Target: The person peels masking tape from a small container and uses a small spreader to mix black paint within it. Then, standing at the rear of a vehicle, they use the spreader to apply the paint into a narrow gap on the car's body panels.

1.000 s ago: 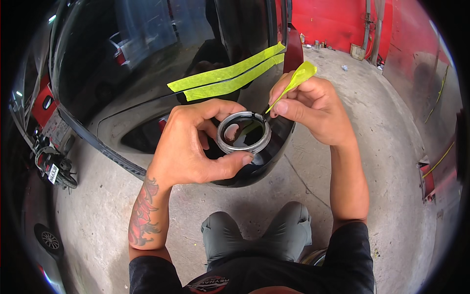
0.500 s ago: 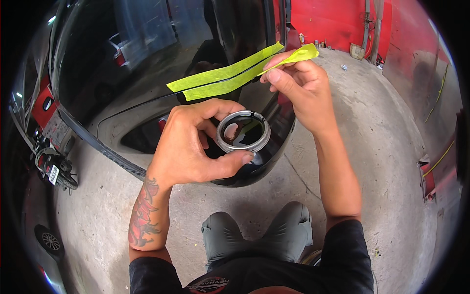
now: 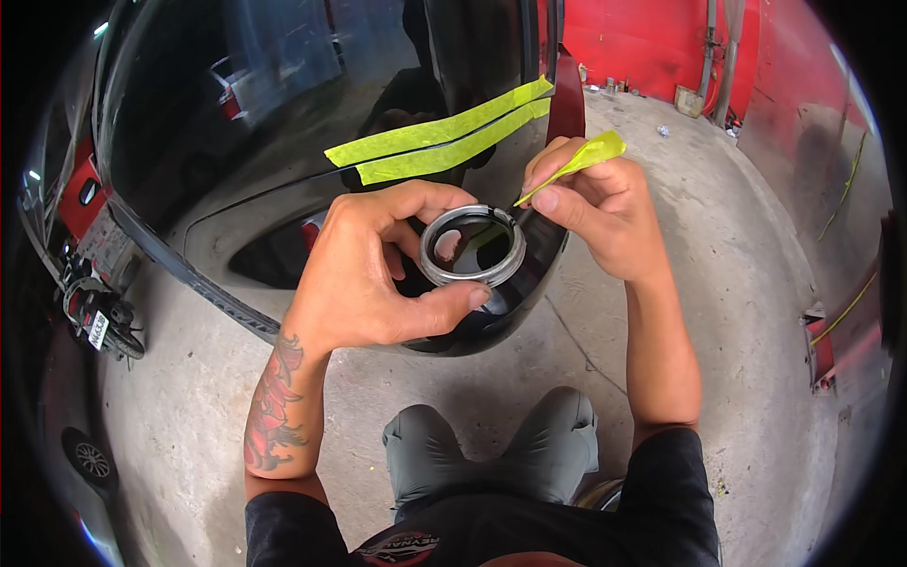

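My left hand (image 3: pixel 378 265) grips a small round metal tin (image 3: pixel 501 274) by its sides, with a dark, glossy content inside. In my right hand (image 3: pixel 586 208) is a twisted piece of yellow-green tape (image 3: pixel 597 149), pinched between thumb and fingers, its thin end pointing down just beside the tin's upper right rim. Behind both hands, two roughly parallel strips of yellow-green masking tape (image 3: pixel 435 121) lie on the glossy black car body (image 3: pixel 236 142), with a narrow dark line between them.
A motorcycle (image 3: pixel 104 312) and another vehicle's wheel (image 3: pixel 92 458) are on the left. Small items and a bucket (image 3: pixel 689 99) stand by the red wall (image 3: pixel 633 38) at the back. A reflective metal panel (image 3: pixel 822 151) curves along the right. My knees (image 3: pixel 416 444) are below, over concrete floor (image 3: pixel 718 331).
Half a second ago my right hand was higher, by the tape strips; it has come back down beside the tin. My left hand and the tin have barely moved.
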`<state>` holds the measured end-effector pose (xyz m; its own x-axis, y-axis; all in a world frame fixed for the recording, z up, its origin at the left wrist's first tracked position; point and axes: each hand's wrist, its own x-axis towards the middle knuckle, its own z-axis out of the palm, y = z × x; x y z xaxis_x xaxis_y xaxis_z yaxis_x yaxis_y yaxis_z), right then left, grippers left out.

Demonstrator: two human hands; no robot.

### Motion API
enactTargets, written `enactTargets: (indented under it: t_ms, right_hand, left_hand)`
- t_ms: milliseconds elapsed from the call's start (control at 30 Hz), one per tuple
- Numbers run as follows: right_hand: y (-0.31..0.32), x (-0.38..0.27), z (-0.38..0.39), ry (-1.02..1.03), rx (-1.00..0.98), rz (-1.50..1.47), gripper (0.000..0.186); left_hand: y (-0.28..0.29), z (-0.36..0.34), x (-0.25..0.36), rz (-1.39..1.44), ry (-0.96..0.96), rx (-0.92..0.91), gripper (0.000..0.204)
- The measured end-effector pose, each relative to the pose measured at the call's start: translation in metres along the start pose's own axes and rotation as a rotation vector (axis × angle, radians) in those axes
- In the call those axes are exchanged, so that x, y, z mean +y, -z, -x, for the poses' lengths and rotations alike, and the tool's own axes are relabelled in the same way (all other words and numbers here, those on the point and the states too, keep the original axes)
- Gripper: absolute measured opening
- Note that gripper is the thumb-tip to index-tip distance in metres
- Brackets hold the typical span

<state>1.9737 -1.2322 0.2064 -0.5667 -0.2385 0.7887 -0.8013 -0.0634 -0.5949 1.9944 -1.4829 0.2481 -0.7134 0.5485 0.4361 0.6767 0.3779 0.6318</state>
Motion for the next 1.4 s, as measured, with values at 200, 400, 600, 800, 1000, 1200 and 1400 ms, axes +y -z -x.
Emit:
enactTargets:
  t_ms: [200, 400, 600, 800, 1000, 1200, 1400]
  right_hand:
    - [-0.002, -0.003, 0.003, 0.014, 0.018, -0.039, 0.010]
    - [-0.005, -0.004, 0.001, 0.029, 0.012, -0.070, 0.010]
    - [0.000, 0.000, 0.002, -0.005, 0.034, -0.113, 0.015]
    - [-0.005, 0.000, 0.006, 0.006, 0.074, -0.186, 0.018]
    - [-0.011, 0.005, 0.007, 0.081, 0.130, -0.114, 0.012]
    - [-0.015, 0.017, -0.001, 0.042, 0.242, -0.125, 0.015]
    - [-0.027, 0.027, -0.019, 0.116, 0.394, -0.104, 0.019]
  left_hand:
    - [-0.002, 0.000, 0.001, -0.011, -0.004, 0.011, 0.065]
    - [0.000, 0.001, 0.000, -0.009, -0.011, 0.012, 0.065]
    - [-0.006, -0.002, -0.003, -0.033, -0.034, 0.029, 0.069]
    - [-0.005, 0.001, -0.002, -0.035, -0.048, 0.054, 0.073]
    - [-0.003, 0.003, -0.006, -0.012, -0.048, 0.049, 0.075]
    - [-0.003, 0.007, -0.013, 0.024, -0.137, 0.044, 0.066]
    - [0.000, 0.012, -0.010, -0.049, -0.094, 0.001, 0.066]
